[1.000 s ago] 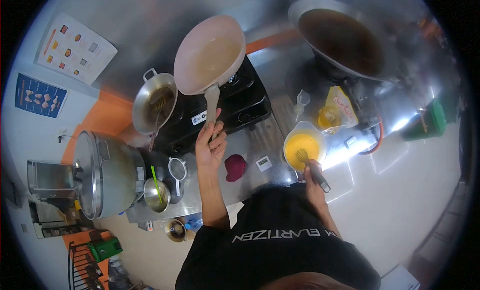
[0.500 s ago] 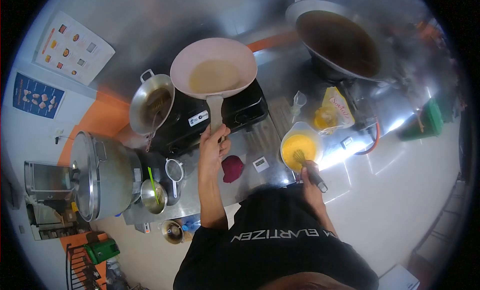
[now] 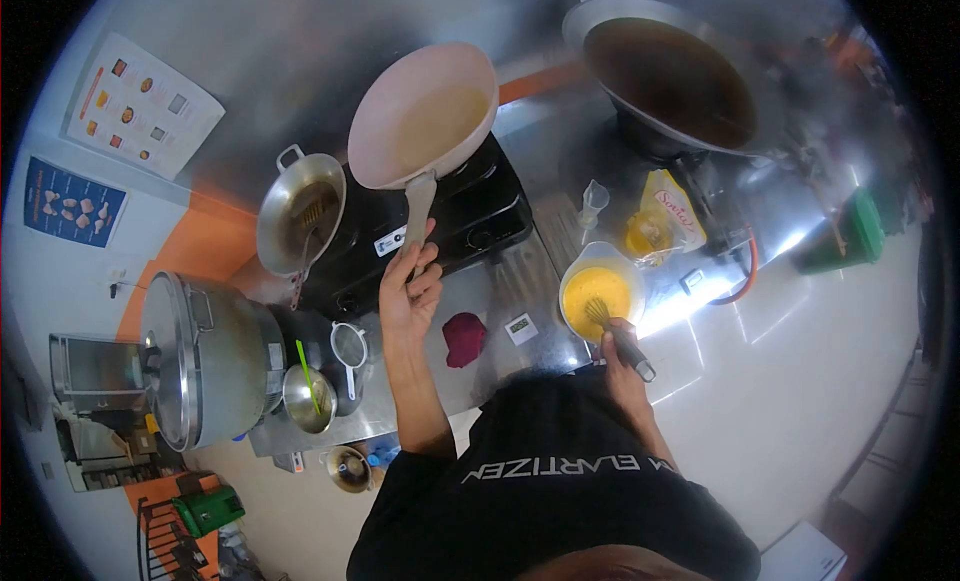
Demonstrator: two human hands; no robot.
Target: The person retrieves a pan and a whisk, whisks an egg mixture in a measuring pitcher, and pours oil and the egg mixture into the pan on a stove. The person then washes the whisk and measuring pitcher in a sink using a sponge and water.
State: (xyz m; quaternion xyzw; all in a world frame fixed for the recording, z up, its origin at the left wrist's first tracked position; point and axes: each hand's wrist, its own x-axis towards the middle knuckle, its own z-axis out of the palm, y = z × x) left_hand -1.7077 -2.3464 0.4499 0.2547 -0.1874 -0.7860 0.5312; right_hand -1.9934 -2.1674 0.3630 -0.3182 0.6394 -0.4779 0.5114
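A pale pink frying pan is held tilted above the black gas stove, with a little yellowish liquid in it. Its beige handle is wrapped by the fingers of my left hand. Lower right, my right hand grips a whisk by its dark handle. The whisk's wires rest in yellow liquid inside a white bowl. A maroon cloth and a small white timer lie between my hands.
A metal wok sits left of the stove, near a large lidded pot. A strainer and a steel bowl are on the counter. Upper right stands a big wok of dark liquid; a yellow packet lies below it.
The pan levelled half a second ago and is now raised and tilted again, its liquid shifted toward the right. My right hand has stayed on the whisk at the bowl.
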